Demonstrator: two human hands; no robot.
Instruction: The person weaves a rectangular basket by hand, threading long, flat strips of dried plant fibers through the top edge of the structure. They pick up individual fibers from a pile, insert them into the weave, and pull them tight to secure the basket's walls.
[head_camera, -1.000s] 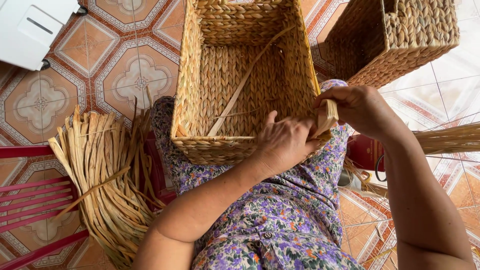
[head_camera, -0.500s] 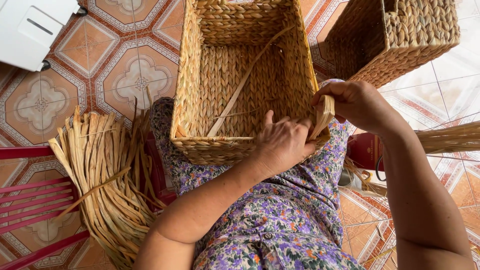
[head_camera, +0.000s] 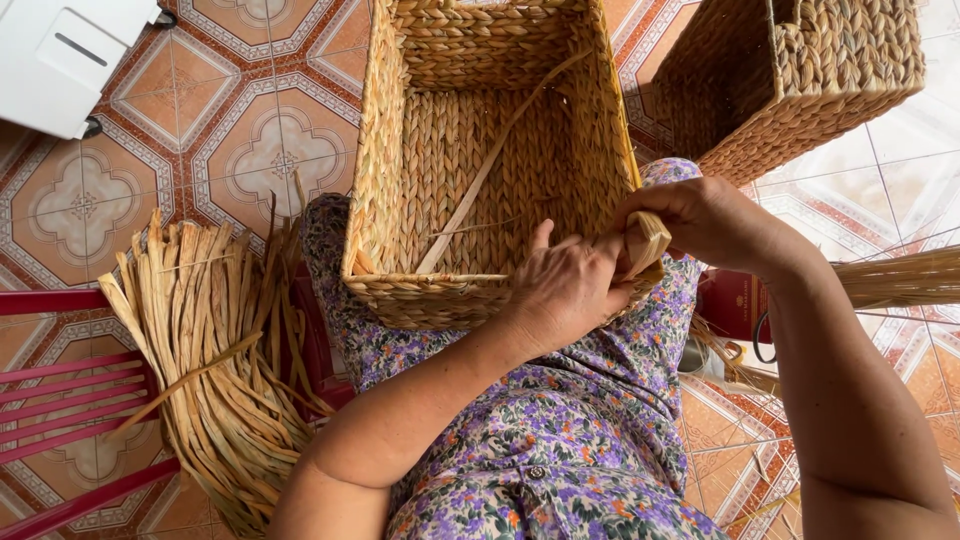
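On the person's lap rests a rectangular woven basket (head_camera: 490, 150), open side up, long axis running away from the body. Inside it lies one loose fibre strand (head_camera: 490, 170), slanting from near-left to far-right. At the basket's near right corner, the left hand (head_camera: 565, 285) clasps the braided rim; the right hand (head_camera: 705, 220) pinches a flat straw strip (head_camera: 648, 243). Left of the basket lies a dried straw bundle (head_camera: 215, 350); right of it, a second woven basket (head_camera: 800, 80).
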